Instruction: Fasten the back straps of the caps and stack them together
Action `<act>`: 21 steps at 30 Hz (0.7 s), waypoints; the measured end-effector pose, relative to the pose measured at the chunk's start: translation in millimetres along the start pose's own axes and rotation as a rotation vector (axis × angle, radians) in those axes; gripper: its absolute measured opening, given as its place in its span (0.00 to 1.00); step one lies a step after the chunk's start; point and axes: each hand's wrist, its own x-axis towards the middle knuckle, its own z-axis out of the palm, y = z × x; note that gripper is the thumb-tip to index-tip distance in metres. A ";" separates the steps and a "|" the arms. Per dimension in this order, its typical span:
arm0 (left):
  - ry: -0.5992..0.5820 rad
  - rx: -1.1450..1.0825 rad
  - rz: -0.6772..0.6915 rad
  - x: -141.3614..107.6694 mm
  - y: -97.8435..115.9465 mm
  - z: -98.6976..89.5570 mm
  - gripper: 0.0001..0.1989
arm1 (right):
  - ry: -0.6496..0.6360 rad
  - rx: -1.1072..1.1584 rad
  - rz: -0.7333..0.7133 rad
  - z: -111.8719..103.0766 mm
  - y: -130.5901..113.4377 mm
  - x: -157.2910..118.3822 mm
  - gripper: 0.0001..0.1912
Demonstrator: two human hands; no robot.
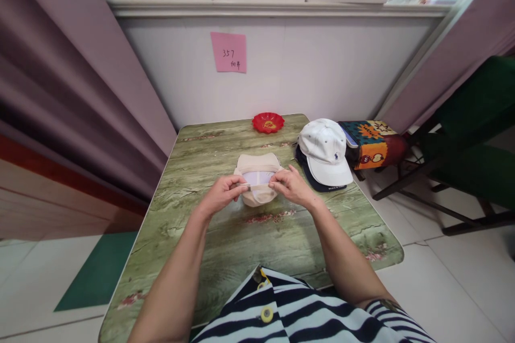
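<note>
A beige cap [259, 198] lies upside down in the middle of the table, its brim pointing away from me and its pale inside showing. My left hand [224, 193] pinches the strap end at the cap's left rear edge. On the right side, my right hand [293, 185] grips the same rear band between thumb and fingers. Both hands are closed on the cap, a short distance apart. To the right, a white cap [323, 142] with a small dark logo rests on top of a dark cap [309, 174].
A red scalloped dish [268, 122] sits at the back of the green wood-patterned table [173, 236]. Beyond the right edge are a colourful printed stool [374, 144] and a dark chair [434, 155]. A pink note [229, 52] is on the wall.
</note>
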 end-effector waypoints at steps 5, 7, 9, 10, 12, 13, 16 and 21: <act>-0.012 -0.009 -0.031 -1.9 -2.0 -0.2 0.19 | 0.008 -0.016 -0.018 -2.0 1.4 -3.3 0.10; -0.023 0.003 -0.017 -2.2 -1.6 -3.8 0.18 | 0.016 -0.039 -0.049 -3.0 2.3 -5.6 0.09; -0.006 0.045 0.048 -2.2 -2.1 -7.4 0.17 | 0.013 -0.111 -0.071 -2.5 4.6 -8.0 0.21; 0.017 0.078 0.088 -2.2 -3.0 -8.8 0.16 | 0.008 -0.165 -0.069 -1.5 6.3 -8.8 0.27; 0.075 0.153 0.150 -2.4 -6.5 -10.1 0.16 | 0.005 -0.286 -0.039 1.8 10.7 -9.7 0.28; 0.099 0.188 0.167 -2.6 -8.7 -10.2 0.15 | 0.006 -0.340 -0.023 3.8 13.0 -9.6 0.25; 0.136 0.259 0.178 -3.9 -15.2 -10.8 0.15 | 0.011 -0.424 -0.023 7.6 18.7 -7.7 0.12; 0.144 0.265 0.203 -6.7 -12.5 -18.0 0.14 | 0.026 -0.335 -0.109 -1.4 14.1 -1.9 0.09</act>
